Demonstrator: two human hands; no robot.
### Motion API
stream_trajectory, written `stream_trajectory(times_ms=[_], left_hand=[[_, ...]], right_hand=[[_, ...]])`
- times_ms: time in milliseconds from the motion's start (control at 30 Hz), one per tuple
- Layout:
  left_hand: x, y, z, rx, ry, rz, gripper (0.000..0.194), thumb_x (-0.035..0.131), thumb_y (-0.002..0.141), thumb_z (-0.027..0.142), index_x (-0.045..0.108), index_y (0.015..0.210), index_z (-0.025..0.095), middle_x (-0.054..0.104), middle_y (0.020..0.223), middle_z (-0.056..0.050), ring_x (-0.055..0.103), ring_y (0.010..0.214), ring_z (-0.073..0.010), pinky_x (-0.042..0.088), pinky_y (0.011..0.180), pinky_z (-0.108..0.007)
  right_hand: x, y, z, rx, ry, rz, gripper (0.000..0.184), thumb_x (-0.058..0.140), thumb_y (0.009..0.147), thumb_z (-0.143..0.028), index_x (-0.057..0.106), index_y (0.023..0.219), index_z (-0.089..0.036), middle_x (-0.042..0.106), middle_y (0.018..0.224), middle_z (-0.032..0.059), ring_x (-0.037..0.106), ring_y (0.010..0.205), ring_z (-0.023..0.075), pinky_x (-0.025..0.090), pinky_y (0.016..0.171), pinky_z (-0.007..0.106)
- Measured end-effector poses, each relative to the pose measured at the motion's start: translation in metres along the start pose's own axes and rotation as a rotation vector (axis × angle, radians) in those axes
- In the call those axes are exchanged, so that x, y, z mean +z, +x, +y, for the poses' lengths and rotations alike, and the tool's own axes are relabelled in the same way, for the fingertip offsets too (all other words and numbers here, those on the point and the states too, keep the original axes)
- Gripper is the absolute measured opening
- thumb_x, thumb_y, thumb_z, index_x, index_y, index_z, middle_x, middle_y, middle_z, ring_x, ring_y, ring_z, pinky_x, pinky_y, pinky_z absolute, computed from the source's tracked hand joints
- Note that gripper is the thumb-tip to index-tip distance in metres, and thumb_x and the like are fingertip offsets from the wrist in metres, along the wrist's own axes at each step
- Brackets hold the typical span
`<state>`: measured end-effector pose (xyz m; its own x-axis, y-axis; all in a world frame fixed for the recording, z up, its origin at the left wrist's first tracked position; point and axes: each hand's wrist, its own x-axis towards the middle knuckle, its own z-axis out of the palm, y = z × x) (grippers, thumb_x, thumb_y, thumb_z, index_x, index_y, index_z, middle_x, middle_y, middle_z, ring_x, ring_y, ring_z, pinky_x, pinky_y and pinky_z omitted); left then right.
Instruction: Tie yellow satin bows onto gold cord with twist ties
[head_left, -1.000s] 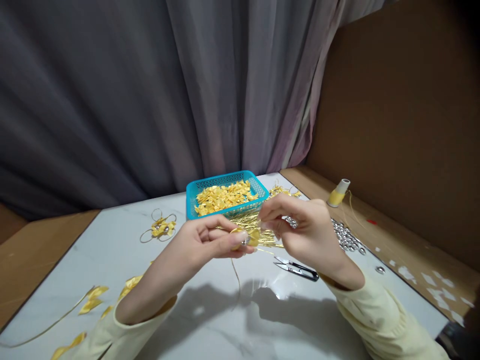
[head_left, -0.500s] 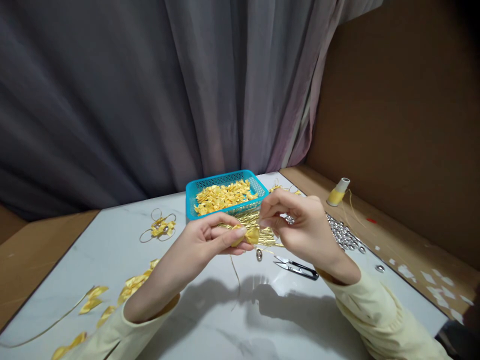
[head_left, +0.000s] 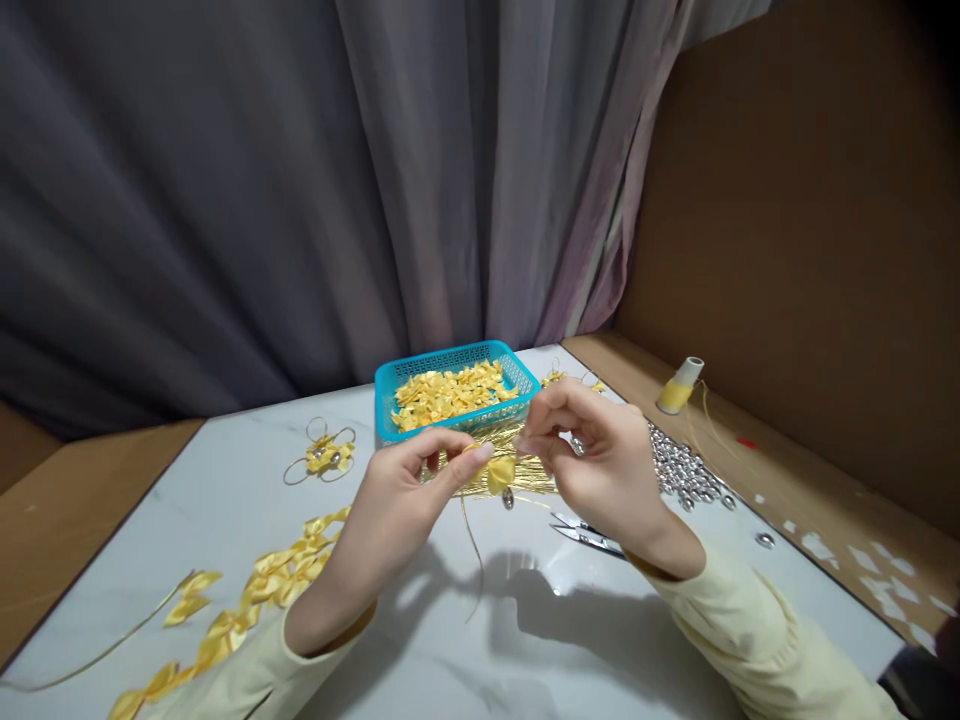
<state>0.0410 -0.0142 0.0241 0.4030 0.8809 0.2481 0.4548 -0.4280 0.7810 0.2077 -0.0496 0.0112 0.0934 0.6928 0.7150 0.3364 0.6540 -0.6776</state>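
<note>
Between its thumb and fingers, my left hand (head_left: pixel 405 495) pinches a yellow ribbon bow (head_left: pixel 500 474) over the middle of the table. A thin gold cord (head_left: pixel 471 545) trails down below that hand. Just under the bow is a silver bead (head_left: pixel 508 498). My right hand (head_left: pixel 604 465) is close on the right, thumb and fingertips pressed together; whatever they hold is too small to make out. Behind both hands lies a bundle of gold cords (head_left: pixel 517 440), partly covered by them. Thread snips (head_left: pixel 577 531) lie below my right hand, their handle end hidden by the wrist.
A blue basket (head_left: pixel 384 405) of yellow bows stands at the back. Silver beads (head_left: pixel 679 465) are heaped at right, near a yellow thread spool (head_left: pixel 679 387). A looped bow piece (head_left: pixel 328 455) and a row of bows (head_left: pixel 274 580) lie at left. Curtains (head_left: pixel 420 180) hang behind.
My left hand has shifted its hold on the bow, its fingers drawing back so more of the bow shows. My right forearm has moved slightly left, covering the snips' handle.
</note>
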Motion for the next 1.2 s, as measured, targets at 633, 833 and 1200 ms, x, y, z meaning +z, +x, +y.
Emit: stream_trajectory(times_ms=[633,833,1200], left_hand=[[0.004,-0.005,-0.003,0.237,0.059,0.146,0.013,0.058,0.079,0.025,0.057,0.068,0.019,0.058,0.068,0.001,0.052,0.069,-0.0144,0.041,0.068,-0.026],[0.005,-0.005,-0.002,0.201,0.09,0.161,0.013,0.058,0.078,0.027,0.058,0.067,0.02,0.061,0.07,0.0,0.053,0.069,-0.0154,0.042,0.068,-0.026],[0.006,-0.005,0.001,0.222,0.11,0.195,0.012,0.06,0.076,0.023,0.059,0.065,0.02,0.061,0.068,0.001,0.054,0.068,-0.0153,0.042,0.069,-0.027]], right_hand=[[0.025,-0.014,0.01,-0.049,0.142,0.155,0.029,0.044,0.066,0.003,0.03,0.069,-0.022,0.036,0.059,-0.0056,0.038,0.052,0.0085,0.035,0.046,0.021],[0.033,-0.02,0.017,-0.206,-0.059,0.232,0.031,0.04,0.062,0.004,0.026,0.067,-0.023,0.032,0.057,-0.0055,0.031,0.048,0.0088,0.029,0.043,0.022],[0.039,-0.024,0.024,-0.327,-0.022,0.237,0.032,0.035,0.055,0.004,0.02,0.064,-0.023,0.02,0.06,-0.0044,0.031,0.049,0.0096,0.026,0.043,0.023]])
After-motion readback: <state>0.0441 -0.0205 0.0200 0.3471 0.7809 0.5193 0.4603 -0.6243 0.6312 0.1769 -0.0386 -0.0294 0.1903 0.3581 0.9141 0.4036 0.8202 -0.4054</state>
